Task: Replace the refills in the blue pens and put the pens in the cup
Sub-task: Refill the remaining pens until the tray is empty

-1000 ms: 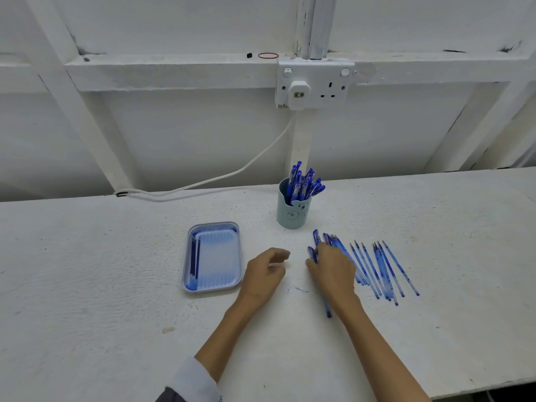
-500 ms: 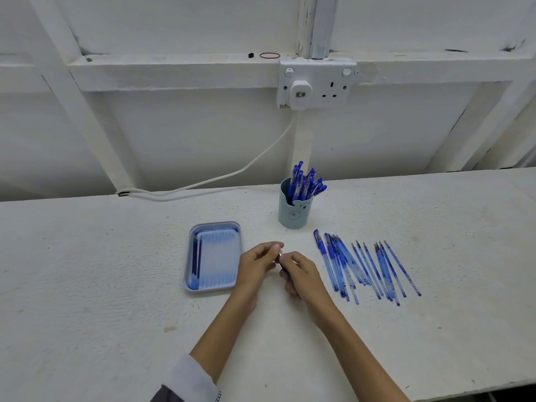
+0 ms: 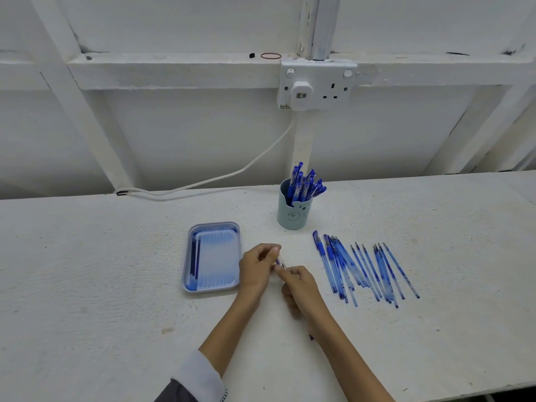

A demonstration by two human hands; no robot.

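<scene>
Your left hand (image 3: 256, 269) pinches the tip end of a blue pen (image 3: 279, 262); your right hand (image 3: 300, 288) grips its barrel; the blue tray (image 3: 211, 289) lies left, the loose pens (image 3: 365, 265) right.

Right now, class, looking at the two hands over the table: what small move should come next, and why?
Probably twist the pen apart at its tip end. The left grip and the right grip both pinch that one pen between them, and it looks to be in one piece. Its refill must come out before a fresh one goes in and the pen joins the cup.
</scene>
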